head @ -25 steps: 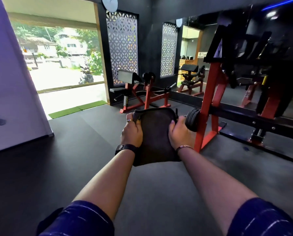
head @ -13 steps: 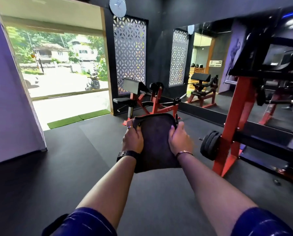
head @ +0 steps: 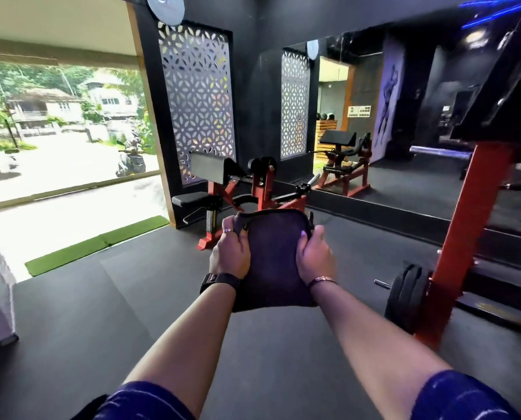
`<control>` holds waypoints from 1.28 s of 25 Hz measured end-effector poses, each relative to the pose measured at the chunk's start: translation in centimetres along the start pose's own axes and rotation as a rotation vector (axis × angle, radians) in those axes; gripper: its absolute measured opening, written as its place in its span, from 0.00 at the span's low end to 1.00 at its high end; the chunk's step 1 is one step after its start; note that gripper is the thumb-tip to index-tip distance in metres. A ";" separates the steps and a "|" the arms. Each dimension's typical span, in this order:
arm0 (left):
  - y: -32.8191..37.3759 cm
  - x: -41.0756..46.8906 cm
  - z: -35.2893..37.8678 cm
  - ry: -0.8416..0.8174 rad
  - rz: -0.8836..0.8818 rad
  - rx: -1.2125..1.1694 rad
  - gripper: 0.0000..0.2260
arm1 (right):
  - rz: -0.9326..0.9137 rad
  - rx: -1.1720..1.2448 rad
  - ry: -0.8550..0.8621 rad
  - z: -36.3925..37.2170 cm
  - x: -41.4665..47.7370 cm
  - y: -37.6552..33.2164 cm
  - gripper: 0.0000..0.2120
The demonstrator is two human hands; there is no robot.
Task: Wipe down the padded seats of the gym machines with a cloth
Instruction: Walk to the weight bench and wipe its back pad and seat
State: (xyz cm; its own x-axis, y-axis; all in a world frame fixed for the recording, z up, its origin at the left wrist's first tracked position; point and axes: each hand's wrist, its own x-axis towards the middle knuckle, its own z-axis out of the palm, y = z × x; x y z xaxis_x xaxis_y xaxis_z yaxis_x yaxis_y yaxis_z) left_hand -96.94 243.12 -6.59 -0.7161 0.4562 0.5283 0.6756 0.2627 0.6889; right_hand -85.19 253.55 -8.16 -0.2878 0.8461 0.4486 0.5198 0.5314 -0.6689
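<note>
Hanging between both sets of fingers, one dark cloth; left hand and right hand curled on its side edges; red machine's padded seat beyond the fingertips, well apart.

Dark purple cloth, red machine frame with black seat, green mat, white petal-patterned lattice panel.

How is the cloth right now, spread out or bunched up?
Spread out: the cloth hangs flat between the left hand and the right hand, each gripping one side of it.
</note>
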 end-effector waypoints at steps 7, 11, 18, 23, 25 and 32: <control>-4.5 16.5 14.4 -0.052 0.017 -0.030 0.13 | 0.034 -0.023 0.016 11.0 18.0 4.7 0.15; -5.7 27.2 24.5 -0.097 -0.012 -0.035 0.13 | 0.062 -0.052 -0.020 16.4 30.4 7.9 0.16; -3.9 45.2 38.2 -0.117 0.092 -0.090 0.14 | 0.047 -0.005 0.105 22.6 51.3 11.6 0.16; -6.1 56.3 49.3 -0.154 0.145 -0.130 0.13 | 0.076 -0.055 0.139 29.1 63.8 15.6 0.17; -6.8 61.0 53.8 -0.181 0.187 -0.146 0.13 | 0.113 -0.086 0.158 31.9 69.0 17.3 0.17; -6.8 78.2 70.3 -0.299 0.267 -0.217 0.14 | 0.206 -0.148 0.306 39.2 87.4 22.9 0.15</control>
State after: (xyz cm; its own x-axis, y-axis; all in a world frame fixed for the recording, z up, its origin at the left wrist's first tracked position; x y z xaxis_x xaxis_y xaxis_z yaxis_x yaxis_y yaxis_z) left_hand -145.16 336.78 -4.84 -0.4183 0.7175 0.5570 0.7544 -0.0671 0.6530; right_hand -129.95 341.23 -7.52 0.0763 0.8712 0.4849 0.6587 0.3211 -0.6805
